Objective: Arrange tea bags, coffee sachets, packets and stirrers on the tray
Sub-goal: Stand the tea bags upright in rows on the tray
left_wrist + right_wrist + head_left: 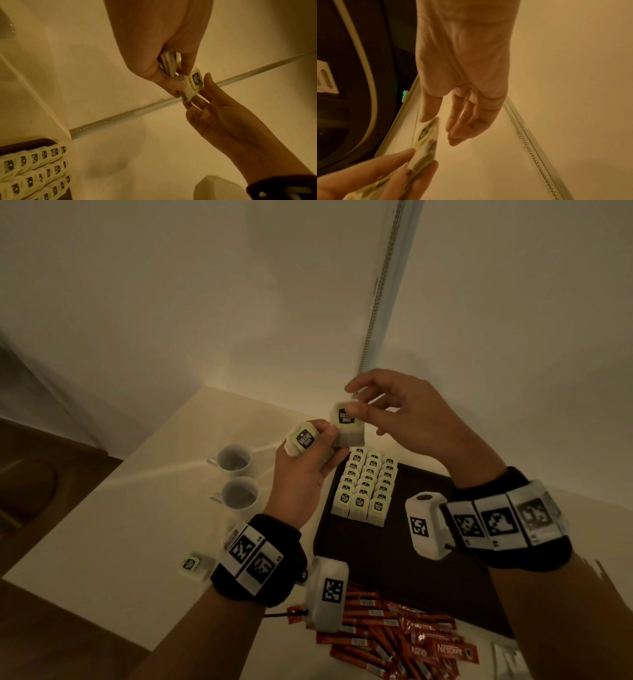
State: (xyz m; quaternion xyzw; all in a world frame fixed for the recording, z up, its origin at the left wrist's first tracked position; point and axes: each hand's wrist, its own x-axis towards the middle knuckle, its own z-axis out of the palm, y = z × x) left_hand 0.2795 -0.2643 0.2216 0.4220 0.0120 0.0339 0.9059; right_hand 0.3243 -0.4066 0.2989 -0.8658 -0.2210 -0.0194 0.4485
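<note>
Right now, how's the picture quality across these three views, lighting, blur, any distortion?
Head view: dim warm light, wide-angle bending at the edges, tea bag rows on the tray readable. Left wrist view: amber cast, the pinched tea bag fairly sharp. Right wrist view: the tea bags there blurred, dark at left.

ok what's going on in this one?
A person is sorting pale green tea bags above a dark rectangular tray. The left hand grips a small stack of tea bags while the right hand pinches a single tea bag off it. Three neat rows of tea bags already stand on the tray. Red coffee sachets and one stray tea bag lie on the white table.
</note>
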